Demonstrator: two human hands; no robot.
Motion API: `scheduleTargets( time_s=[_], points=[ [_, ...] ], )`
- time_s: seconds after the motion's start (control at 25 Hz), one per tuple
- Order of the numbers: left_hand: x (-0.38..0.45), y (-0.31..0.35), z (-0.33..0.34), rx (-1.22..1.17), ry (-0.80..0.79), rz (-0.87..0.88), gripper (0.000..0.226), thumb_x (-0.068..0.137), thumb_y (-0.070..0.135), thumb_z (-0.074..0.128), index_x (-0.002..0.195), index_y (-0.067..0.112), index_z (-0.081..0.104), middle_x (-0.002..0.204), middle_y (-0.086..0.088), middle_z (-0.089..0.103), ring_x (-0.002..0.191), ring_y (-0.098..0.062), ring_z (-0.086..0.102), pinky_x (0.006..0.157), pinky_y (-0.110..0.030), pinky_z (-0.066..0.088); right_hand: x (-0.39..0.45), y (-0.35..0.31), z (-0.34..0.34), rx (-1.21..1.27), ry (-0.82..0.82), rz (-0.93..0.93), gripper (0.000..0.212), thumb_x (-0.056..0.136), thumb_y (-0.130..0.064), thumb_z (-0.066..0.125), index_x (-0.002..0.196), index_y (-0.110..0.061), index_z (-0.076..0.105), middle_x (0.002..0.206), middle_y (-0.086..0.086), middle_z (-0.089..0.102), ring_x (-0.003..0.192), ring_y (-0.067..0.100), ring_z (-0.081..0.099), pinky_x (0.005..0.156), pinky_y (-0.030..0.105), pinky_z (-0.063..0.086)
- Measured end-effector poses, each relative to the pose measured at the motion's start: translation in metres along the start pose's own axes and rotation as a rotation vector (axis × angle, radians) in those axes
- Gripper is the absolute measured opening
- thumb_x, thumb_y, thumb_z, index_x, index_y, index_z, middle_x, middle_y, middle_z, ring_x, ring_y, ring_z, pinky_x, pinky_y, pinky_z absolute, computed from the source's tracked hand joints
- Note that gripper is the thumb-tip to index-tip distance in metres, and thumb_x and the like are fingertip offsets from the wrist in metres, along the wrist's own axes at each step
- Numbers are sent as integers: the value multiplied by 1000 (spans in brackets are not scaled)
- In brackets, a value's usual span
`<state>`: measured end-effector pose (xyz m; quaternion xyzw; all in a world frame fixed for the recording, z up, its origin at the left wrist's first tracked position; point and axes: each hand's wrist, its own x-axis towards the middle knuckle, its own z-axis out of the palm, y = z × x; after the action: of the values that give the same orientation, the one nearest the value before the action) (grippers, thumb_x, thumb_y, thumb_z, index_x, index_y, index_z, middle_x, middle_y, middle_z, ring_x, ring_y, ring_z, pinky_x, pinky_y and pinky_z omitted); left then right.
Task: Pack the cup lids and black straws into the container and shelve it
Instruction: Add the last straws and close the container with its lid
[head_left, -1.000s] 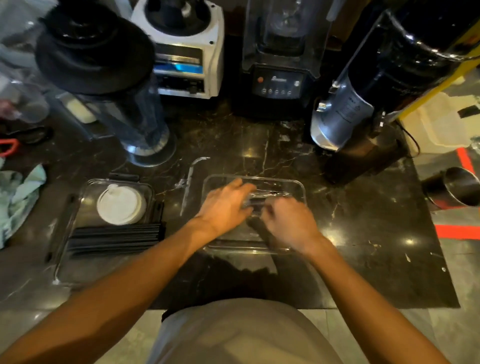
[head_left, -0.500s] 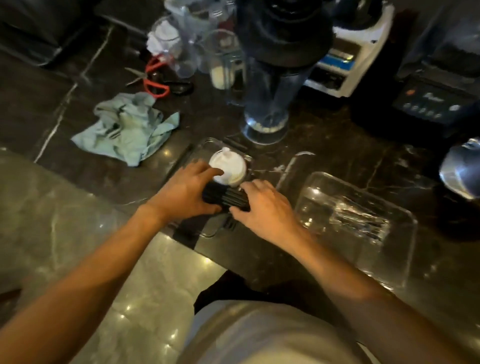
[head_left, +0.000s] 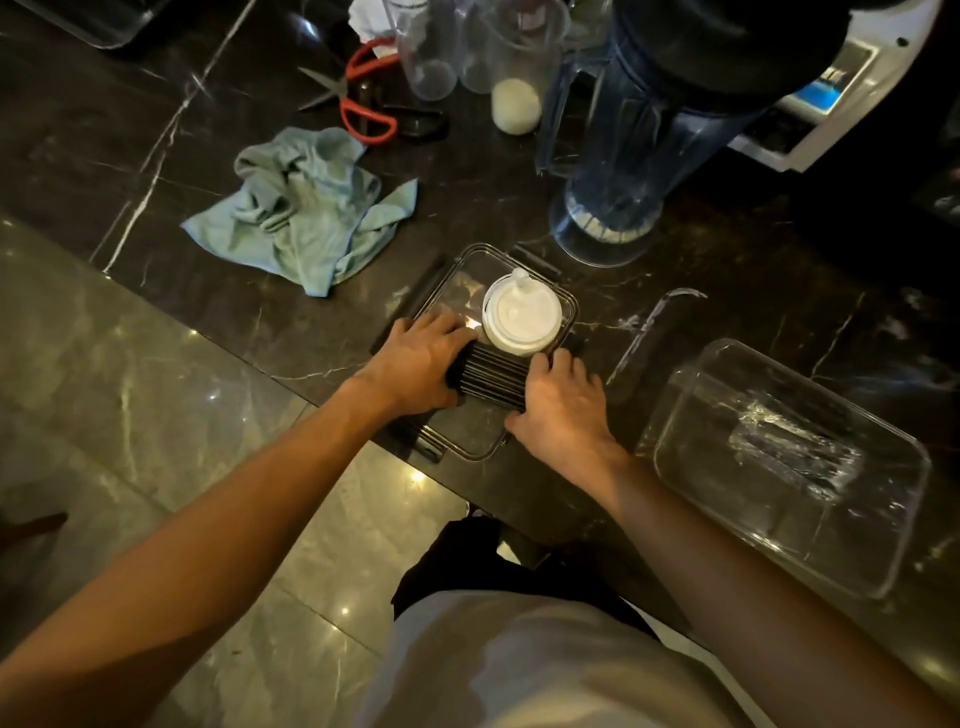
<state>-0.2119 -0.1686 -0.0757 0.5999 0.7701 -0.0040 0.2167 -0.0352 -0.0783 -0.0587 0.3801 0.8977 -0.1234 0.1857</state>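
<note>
Black straws (head_left: 488, 375) lie in a bundle across a flat clear tray (head_left: 470, 441) on the desk, beside the white cup lids (head_left: 522, 318). Left hand (head_left: 415, 364) and right hand (head_left: 563, 410) clamp fingers on the bundle's ends — light, stiff, slippery, likely to scatter, so squeeze from both ends. Empty container (head_left: 789, 462) sits right.

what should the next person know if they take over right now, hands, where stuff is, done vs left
Left hand grips the left end of the black straws; right hand grips the right end.
The straws lie in a bundle across the clear lid with black latches, beside the white cup lids stacked on it.
The clear container sits apart to the right on the dark counter; it seems to hold something clear and crinkled, hard to make out.
Done: straws gathered in both hands.
Left: move straws and cup lids into the container, close it, shelve it.
</note>
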Motion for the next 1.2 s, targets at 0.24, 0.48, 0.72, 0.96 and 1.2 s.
scheduleTargets(
  time_s=[0.24, 0.48, 0.72, 0.96, 1.2],
  points=[
    [13, 0, -2, -24, -12, 20, 49, 76, 39, 80, 118, 25, 61, 117, 0, 65, 113, -23, 60, 97, -44, 43, 5, -1, -1, 9, 13, -21, 58, 85, -24, 78, 133, -12, 47, 131, 13, 62, 124, 31, 58, 101, 46, 47],
    [10, 13, -12, 22, -33, 3, 26, 86, 42, 71, 107, 27, 66, 105, 4, 70, 98, -19, 67, 81, -32, 48, -2, 5, -7, 43, 82, -73, 44, 90, -19, 73, 129, -16, 53, 119, 9, 69, 113, 27, 65, 86, 40, 55],
    [11, 61, -62, 110, -53, 118, 24, 91, 39, 63, 111, 25, 65, 100, 0, 72, 91, -20, 68, 73, -29, 47, -33, 47, -48, 79, 226, -46, 31, 87, -21, 71, 116, -18, 62, 106, 4, 70, 101, 25, 69, 78, 38, 55],
    [55, 169, -81, 167, 21, 349, 35, 88, 44, 61, 115, 23, 66, 103, -7, 73, 96, -33, 70, 80, -39, 54, -82, 148, -76, 106, 226, 159, 24, 88, -21, 65, 111, -20, 59, 101, 2, 70, 96, 27, 69, 76, 36, 48],
    [75, 271, -35, 68, -164, 548, 38, 88, 24, 66, 125, 26, 61, 108, 0, 73, 98, -21, 71, 76, -27, 49, -140, 236, -44, 199, 59, 316, 32, 88, -24, 64, 119, -26, 60, 107, 1, 73, 102, 25, 69, 87, 38, 53]
  ],
)
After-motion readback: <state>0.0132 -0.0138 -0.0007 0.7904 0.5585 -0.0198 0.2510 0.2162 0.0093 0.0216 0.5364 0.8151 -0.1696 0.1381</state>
